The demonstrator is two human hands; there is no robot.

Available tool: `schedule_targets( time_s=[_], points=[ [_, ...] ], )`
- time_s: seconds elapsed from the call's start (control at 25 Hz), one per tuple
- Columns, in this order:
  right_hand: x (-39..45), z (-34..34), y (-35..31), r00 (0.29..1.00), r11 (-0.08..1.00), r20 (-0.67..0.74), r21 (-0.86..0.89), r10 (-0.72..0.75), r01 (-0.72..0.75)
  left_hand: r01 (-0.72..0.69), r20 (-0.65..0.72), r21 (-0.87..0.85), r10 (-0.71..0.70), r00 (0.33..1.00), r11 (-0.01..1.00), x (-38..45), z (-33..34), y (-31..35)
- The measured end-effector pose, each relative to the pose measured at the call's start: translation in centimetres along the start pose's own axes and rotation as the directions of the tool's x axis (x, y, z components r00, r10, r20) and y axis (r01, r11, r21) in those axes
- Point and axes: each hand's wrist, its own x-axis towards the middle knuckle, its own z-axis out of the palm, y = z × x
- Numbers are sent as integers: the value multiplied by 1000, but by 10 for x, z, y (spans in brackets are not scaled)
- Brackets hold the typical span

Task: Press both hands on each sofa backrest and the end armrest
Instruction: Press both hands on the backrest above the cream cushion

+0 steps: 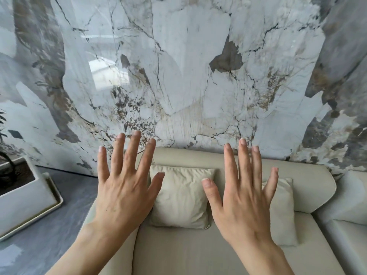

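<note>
Beige upholstery covers the sofa [198, 253], smooth and matte, with a rounded backrest [188, 157] running along its far edge against the wall and curving down at both ends. Two square cushions lean on that backrest: a crumpled, softly wrinkled cushion [181, 197] near the sofa's middle and a second cushion [284, 213] farther toward the sofa's right end, partly covered by the right hand. The end armrest [111, 235] sits at the sofa's left end and is largely hidden under the left forearm. Beyond the sofa's right end a further pale seat section [349, 225] begins. Behind the sofa rises a glossy marble wall [178, 66], white-grey with dark veins and brown patches, carrying bright reflections. Left of the sofa the floor [65, 225] is grey stone, and on it stands a white rectangular planter [21, 203] on a shallow tray, with dark leaves at the picture's edge. The left hand [123, 195] is spread flat, fingers splayed wide, held in the air over the sofa's left end with the fingertips reaching past the backrest line; it grips nothing. The right hand [244, 199] is likewise flat and splayed over the seat, empty. Whether either palm touches the upholstery cannot be told from this view.
</note>
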Motion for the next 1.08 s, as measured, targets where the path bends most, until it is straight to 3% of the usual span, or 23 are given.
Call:
schedule_targets(
  time_s=[0.28, 0.52, 0.8, 1.08],
  points=[
    [35, 27, 26, 1000, 998, -3, 67, 3, -3, -22, -29, 35, 23, 999, 999, 28, 30, 25],
    [50, 73, 37, 997, 994, 64, 103, -37, 31, -8, 43, 74, 5, 999, 997, 36, 72, 30],
    [64, 140, 0, 991, 998, 131, 58, -4, -4, -34, 86, 52, 29, 996, 998, 51, 140, -23],
    [90, 244, -36, 977, 999, 208, -31, 42, -36, -73, 147, -38, 78, 986, 997, 79, 262, -89]
  ],
)
